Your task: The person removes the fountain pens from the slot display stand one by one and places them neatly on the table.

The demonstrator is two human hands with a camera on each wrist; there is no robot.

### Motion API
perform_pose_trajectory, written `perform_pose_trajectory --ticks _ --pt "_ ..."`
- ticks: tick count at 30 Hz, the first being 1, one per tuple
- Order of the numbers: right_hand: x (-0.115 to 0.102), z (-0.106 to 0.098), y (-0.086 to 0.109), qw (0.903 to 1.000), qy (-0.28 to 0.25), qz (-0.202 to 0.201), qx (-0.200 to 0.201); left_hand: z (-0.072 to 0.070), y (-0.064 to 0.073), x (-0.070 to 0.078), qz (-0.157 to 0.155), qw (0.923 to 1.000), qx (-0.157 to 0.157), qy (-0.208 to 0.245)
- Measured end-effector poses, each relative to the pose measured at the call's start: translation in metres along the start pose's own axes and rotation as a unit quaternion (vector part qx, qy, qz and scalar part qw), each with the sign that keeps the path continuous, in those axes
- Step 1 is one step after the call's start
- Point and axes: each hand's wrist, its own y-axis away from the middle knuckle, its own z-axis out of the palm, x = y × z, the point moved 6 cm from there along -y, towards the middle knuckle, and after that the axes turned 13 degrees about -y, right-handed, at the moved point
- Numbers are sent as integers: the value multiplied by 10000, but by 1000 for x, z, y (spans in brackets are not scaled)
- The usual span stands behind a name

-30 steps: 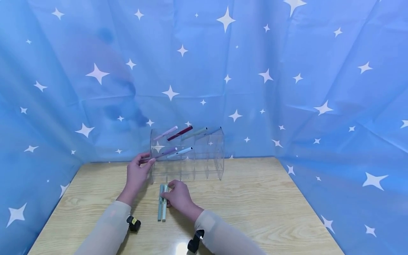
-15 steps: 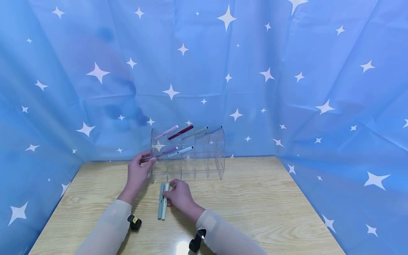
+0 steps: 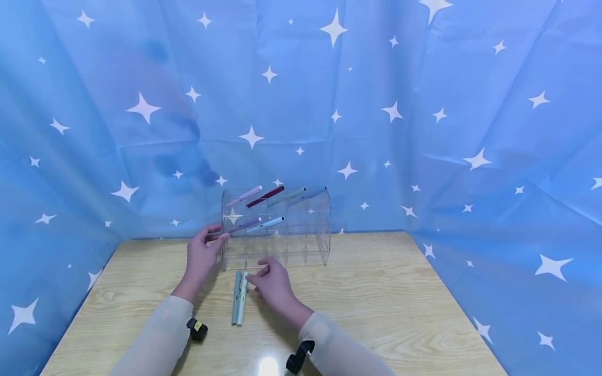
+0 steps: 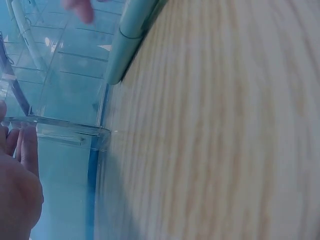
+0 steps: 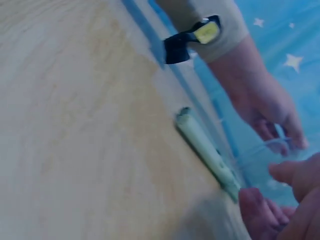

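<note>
My left hand (image 3: 202,258) grips the left side wall of a clear acrylic pen rack (image 3: 296,243), thumb in front and fingers behind. Two pens lie nearly side by side on the table before the rack: a grey-teal pen (image 3: 236,300) and a pale mint pen (image 3: 242,303). Just right of the mint pen is my right hand (image 3: 275,284), its thumb tip close to the pen's far end and its fingers loosely bent. In the right wrist view, a gap shows between thumb and fingers of the right hand (image 5: 300,195), with no pen between them.
Tilted in the rack's upper row are a lilac pen (image 3: 244,196), a dark red pen (image 3: 265,197), a grey-green pen (image 3: 288,197) and a blue pen (image 3: 308,196). Below sit a purple pen (image 3: 245,225) and a light blue pen (image 3: 266,224). A starry blue curtain (image 3: 301,104) surrounds the wooden table (image 3: 376,303).
My right hand has let go of the mint pen and shifted slightly right, its thumb and fingers parting. The two pens tilt a little more. My left hand stays on the rack.
</note>
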Motion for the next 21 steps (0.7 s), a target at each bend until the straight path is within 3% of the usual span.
perform_pose_trajectory --ticks 6,15,21 --pt "-25 -23 -6 9942 -589 -547 710 -1 0 -1 0 10000 -3 4" --pt "-61 -50 -13 9801 -483 -1269 1450 5 -4 3 39 9999 -35 97" --pt "-64 -51 -22 9735 -669 -1528 1563 2 1 1 14 10000 -14 -24"
